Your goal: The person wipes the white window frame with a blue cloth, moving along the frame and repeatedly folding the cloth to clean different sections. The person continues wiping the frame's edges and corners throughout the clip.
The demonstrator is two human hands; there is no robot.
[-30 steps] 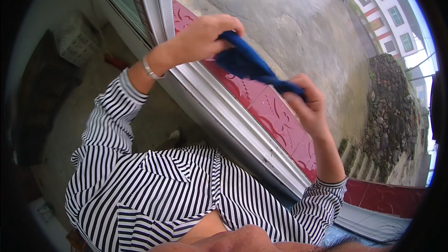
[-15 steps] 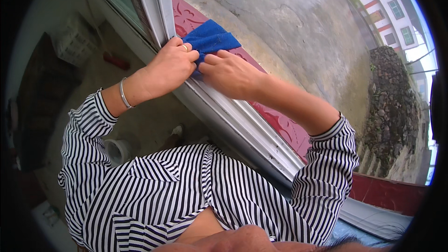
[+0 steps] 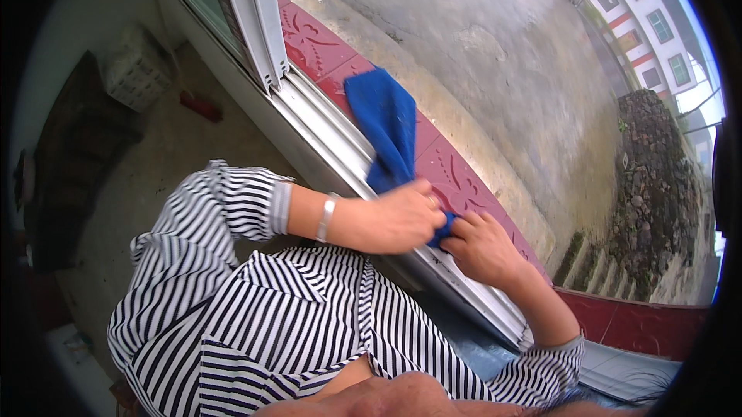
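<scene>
A blue cloth lies stretched along the white window track, partly over the red patterned tiles of the outer ledge. My left hand, with a silver bangle at its wrist, is closed on the cloth's near part and slightly blurred. Close beside it, my right hand pinches a bunched end of the same cloth, low over the track. A short bit of blue shows between the two hands. The fingertips of my left hand are partly hidden.
A white sliding window frame stands at the upper left end of the track. Outside are red ledge tiles, concrete ground and a stone wall. Indoors, a white bundle and a red brush-like object lie on the floor.
Both hands have moved right and nearer along the track, taking the cloth with them. The cloth, bunched by the window frame before, now trails out behind my left hand.
</scene>
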